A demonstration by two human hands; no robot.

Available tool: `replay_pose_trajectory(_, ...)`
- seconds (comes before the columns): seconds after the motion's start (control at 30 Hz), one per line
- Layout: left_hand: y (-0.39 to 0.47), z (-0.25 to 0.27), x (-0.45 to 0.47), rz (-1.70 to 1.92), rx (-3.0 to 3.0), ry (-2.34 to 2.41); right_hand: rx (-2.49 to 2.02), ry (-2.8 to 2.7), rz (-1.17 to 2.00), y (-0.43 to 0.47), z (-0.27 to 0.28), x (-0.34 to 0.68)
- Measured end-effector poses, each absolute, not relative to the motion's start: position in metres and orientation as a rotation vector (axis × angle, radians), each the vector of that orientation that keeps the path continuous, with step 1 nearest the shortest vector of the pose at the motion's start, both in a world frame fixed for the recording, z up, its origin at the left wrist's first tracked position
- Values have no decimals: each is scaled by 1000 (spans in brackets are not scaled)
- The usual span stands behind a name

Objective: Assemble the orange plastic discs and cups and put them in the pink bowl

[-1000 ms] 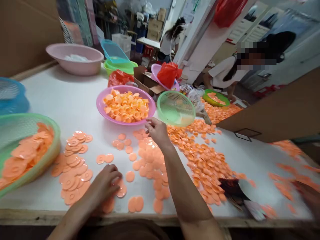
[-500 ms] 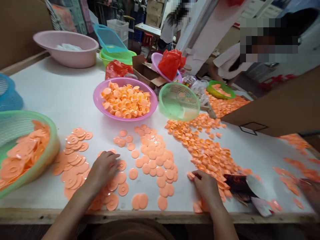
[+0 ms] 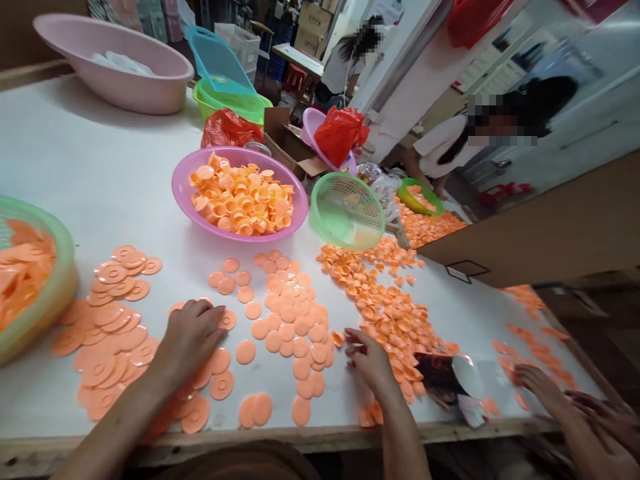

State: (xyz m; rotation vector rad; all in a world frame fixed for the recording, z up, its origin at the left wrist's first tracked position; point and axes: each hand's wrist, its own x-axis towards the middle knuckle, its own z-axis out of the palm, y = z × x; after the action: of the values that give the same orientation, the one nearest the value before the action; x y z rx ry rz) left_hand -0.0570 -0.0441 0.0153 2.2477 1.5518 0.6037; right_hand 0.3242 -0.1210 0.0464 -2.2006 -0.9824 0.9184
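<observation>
My left hand (image 3: pixel 194 337) rests palm down over flat ringed orange discs (image 3: pixel 113 333), fingers loosely bent and slightly apart, their tips beside one ringed disc (image 3: pixel 227 320). Its thumb and the space under the palm are hidden. My right hand (image 3: pixel 369 360) is open, fingers spread and holding nothing. Just left of its fingertips lies a small orange cup-shaped piece (image 3: pixel 338 339), apart from them. Between my hands spreads a patch of smaller plain orange discs (image 3: pixel 287 310). Right of my right hand is a long heap of small orange cups (image 3: pixel 395 320).
A pink bowl (image 3: pixel 183 207) full of orange pieces stands behind the discs, beside a green basket (image 3: pixel 373 233). Another green basket (image 3: pixel 65 267) holds discs at left. A dark packet (image 3: pixel 435 373) lies right. Another person's hand (image 3: pixel 537 383) touches pieces at far right; cardboard (image 3: pixel 550 213) stands behind.
My right hand has let go of a small orange cup, which now lies by the plain discs, and its fingers have spread. The view has shifted right; another person's hand shows more clearly.
</observation>
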Motion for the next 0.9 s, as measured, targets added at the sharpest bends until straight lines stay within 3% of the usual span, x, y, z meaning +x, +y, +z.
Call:
replay_pose_trajectory(0.13,-45,13,-60,621,2241,1547,-2216,-1016,939,-115,50,317)
replay_pose_trajectory(0.4,-46,17,-56,616,2174,1562,-2559,-1508,318,-100,42,319)
replay_pose_trajectory(0.63,-47,13,-57,672,2131,1534,-2201,-1127,595,-80,63,270)
replay_pose_trajectory(0.77,-46,14,-56,686,2124,1562,-1821,-1536,780,-50,58,168)
replay_pose_trajectory(0.9,-46,12,-56,698,2112,1538,-1744,-1880,670,-42,40,103)
